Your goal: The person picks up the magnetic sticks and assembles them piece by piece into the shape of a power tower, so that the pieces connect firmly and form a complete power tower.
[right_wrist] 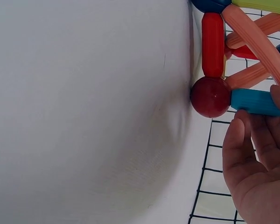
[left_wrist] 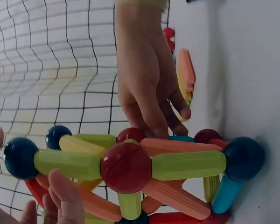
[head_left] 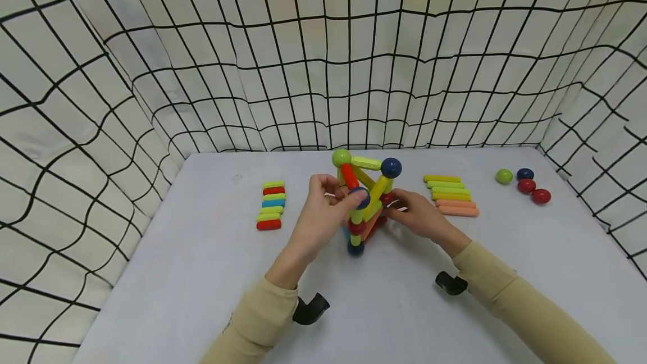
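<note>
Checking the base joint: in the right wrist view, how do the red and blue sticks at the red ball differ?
The red stick runs along the tabletop; the blue stick rises away from it. The right hand grips the blue stick, not the red stick. Both meet the red ball.

A rod-and-ball structure [head_left: 376, 194] stands on the table [head_left: 202, 240] at frame centre, between left hand [head_left: 320, 212] and right hand [head_left: 418, 215]; one rod row [head_left: 273, 203] lies centre left, a second row [head_left: 451, 196] centre right, loose balls [head_left: 526, 186] farther right, backdrop [head_left: 283, 49] behind.
</note>
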The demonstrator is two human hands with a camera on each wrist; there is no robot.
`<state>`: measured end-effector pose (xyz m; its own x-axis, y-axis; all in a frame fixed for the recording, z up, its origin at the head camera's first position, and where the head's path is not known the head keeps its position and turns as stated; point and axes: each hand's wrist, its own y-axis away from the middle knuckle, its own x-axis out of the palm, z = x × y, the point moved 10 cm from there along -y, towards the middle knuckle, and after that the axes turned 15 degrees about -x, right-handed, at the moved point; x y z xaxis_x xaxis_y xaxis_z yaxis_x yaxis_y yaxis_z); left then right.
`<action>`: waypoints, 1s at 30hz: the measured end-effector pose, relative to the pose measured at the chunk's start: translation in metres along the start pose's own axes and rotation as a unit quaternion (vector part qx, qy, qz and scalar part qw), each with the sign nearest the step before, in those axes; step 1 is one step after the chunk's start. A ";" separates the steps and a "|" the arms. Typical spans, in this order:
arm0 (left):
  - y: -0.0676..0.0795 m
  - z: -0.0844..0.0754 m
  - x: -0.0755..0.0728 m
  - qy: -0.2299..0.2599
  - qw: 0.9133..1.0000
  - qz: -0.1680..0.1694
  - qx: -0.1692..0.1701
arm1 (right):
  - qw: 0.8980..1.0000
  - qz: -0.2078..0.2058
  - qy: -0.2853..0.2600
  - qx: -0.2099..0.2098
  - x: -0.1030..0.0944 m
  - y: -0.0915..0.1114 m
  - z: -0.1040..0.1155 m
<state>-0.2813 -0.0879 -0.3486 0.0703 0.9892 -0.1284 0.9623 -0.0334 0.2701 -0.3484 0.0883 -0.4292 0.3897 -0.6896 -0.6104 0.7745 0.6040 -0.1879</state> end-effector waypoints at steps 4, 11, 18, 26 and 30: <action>0.015 -0.010 0.005 -0.073 0.995 -0.017 0.062 | 1.000 -0.005 0.010 -0.003 0.000 0.001 0.001; 0.014 -0.020 -0.016 -0.105 0.987 -0.077 0.092 | 1.000 -0.006 0.030 -0.003 0.001 0.010 0.007; -0.010 -0.022 -0.041 -0.075 0.987 -0.106 0.099 | 0.999 0.003 0.023 -0.021 0.015 0.019 0.024; -0.031 -0.009 -0.054 -0.023 0.996 -0.060 0.065 | 0.994 0.064 -0.012 -0.086 0.036 0.020 0.044; -0.030 0.001 -0.063 -0.189 0.976 -0.089 0.063 | 0.998 0.027 -0.001 -0.050 0.020 0.016 0.033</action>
<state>-0.3140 -0.1495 -0.3492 -0.0320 0.8589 -0.5111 0.9911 0.0934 0.0949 -0.3117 0.0708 -0.4189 0.4308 -0.6550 -0.6208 0.6980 0.6779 -0.2308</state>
